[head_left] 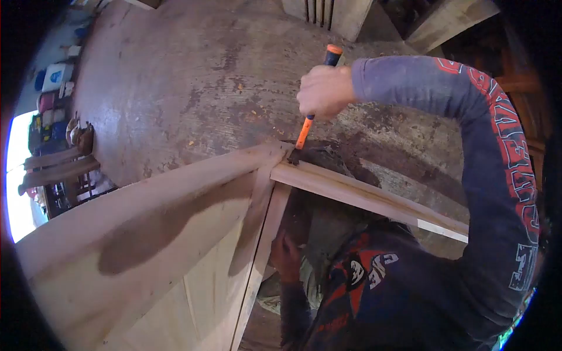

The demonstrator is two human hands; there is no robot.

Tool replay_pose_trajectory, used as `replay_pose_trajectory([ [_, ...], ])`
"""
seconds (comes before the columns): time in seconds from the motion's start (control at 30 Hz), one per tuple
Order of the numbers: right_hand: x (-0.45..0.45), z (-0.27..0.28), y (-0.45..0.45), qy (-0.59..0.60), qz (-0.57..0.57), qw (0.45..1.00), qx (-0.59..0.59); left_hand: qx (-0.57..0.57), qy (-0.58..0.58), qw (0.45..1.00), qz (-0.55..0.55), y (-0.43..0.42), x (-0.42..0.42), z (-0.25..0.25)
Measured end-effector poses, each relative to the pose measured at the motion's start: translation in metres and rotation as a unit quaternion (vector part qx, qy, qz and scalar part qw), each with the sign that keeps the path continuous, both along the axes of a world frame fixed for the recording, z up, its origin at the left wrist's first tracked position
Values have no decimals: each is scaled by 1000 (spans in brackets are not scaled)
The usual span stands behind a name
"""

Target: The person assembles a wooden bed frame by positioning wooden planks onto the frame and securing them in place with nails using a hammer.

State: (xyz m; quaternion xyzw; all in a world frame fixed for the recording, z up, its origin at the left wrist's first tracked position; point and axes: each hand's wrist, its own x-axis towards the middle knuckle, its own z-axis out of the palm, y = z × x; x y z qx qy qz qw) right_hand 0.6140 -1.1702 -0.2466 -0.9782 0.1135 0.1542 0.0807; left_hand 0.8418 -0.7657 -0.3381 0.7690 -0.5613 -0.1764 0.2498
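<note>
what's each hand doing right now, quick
Right hand: closed around the handle of an orange and dark tool.
Left hand: in shadow by the wooden frame; its grip cannot be told.

Brown surface (175,70): worn, with dark patches; small orange-brown chips (239,86) scattered on it. Past its left edge: 1 white tub (57,76) with blue marking, 1 dark red item (45,103), several blue items (58,130), too small to name. Left of its lower part: 2 wooden rails (61,166); bright opening (21,169) farther out. At its top edge: 1 grooved block (351,17). At its upper right: 1 pale beam (451,23), slanting.
</note>
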Motion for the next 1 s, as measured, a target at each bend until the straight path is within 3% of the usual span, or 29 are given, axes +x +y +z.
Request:
replay_pose_trajectory([
  [0.03,-1,-3,-4,53,-30,997,42,3,0,1000,0,-9,0,4],
  [0.17,4,-49,-18,65,-102,992,24,-12,-40,996,-75,-48,-8,14],
  [0.23,23,-48,-22,161,-136,978,-1,-17,-44,995,-89,-69,-20,20],
  [0.4,30,-48,-25,205,-128,970,5,-191,-49,948,-249,-163,-95,77],
  [0.57,27,-48,-27,187,-122,975,3,-121,-67,918,-371,-205,-105,66],
  [0.83,24,-40,-30,170,-100,980,10,-88,-68,913,-392,-208,-104,58],
  [0.93,16,-73,-36,133,-107,984,47,-102,-76,918,-375,-206,-107,55],
  [1.0,8,-143,-47,188,-53,978,73,-127,-102,920,-355,-211,-107,60],
])
